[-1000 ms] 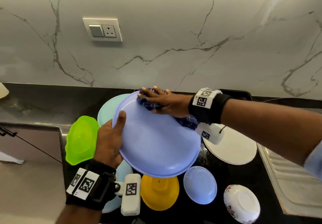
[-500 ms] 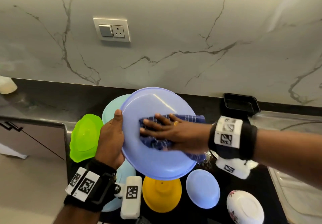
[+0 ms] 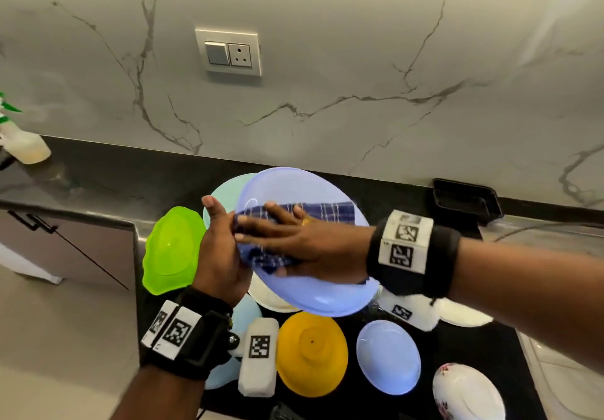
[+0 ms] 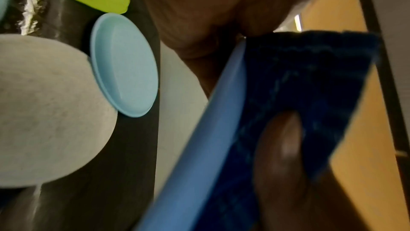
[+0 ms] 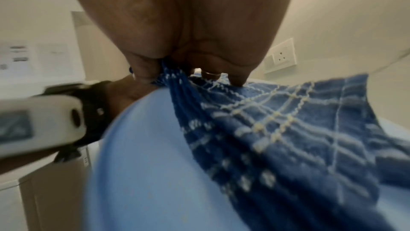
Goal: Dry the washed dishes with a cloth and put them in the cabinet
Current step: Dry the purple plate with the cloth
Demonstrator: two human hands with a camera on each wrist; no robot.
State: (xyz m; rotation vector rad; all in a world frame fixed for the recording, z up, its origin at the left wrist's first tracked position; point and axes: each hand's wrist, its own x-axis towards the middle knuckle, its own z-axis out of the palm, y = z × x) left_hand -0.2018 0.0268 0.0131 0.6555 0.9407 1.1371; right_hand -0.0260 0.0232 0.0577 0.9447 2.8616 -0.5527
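A large lavender-blue plate (image 3: 327, 288) is held tilted above the black counter. My left hand (image 3: 222, 239) grips its left rim, thumb on top and fingers hidden behind. A blue checked cloth (image 3: 327, 212) lies across the plate's face. My right hand (image 3: 287, 236) presses it down near the left rim with fingers laid straight. In the right wrist view the cloth (image 5: 277, 138) gathers into a fold pinched beside the thumb, over the plate (image 5: 144, 164). The left wrist view shows the plate's rim (image 4: 199, 156), the cloth (image 4: 310, 77) and one right fingertip (image 4: 281, 138) on it.
On the counter below lie a green dish (image 3: 170, 249), a pale teal plate (image 3: 225, 190), a yellow bowl (image 3: 310, 351), a small lavender plate (image 3: 387, 356), a floral white bowl (image 3: 467, 393) and a white plate (image 3: 464, 316). A black tray (image 3: 465, 200) sits back right, a spray bottle (image 3: 23, 144) far left.
My right hand has swept the cloth from the plate's far rim down and leftward, ending beside my left hand. The left hand's grip on the rim is unchanged.
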